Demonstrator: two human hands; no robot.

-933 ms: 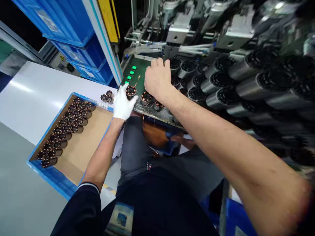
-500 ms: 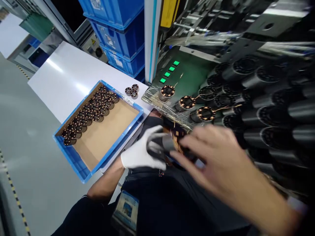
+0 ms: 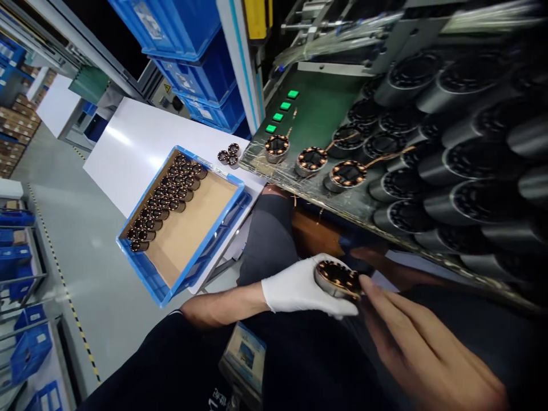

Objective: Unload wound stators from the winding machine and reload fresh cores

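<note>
My left hand (image 3: 299,288), in a white glove, grips a round stator (image 3: 337,278) with copper windings over my lap. My bare right hand (image 3: 411,342) touches the stator's right edge with its fingertips, the fingers held together and pinching at it. Three more wound stators (image 3: 311,160) stand in a row on the green machine ledge (image 3: 317,111) above. A blue tray (image 3: 188,268) with a cardboard liner holds several rows of stators (image 3: 165,197) along its far side.
Three loose stators (image 3: 228,155) lie on the white table (image 3: 132,148) beside the tray. Dark cylindrical housings (image 3: 449,165) crowd the right of the ledge. Green lit buttons (image 3: 282,105) sit on the panel. Blue crates (image 3: 188,51) are stacked behind.
Both hands came down from the machine ledge to my lap. The left hand brought a stator with it, and the right hand now touches its edge.
</note>
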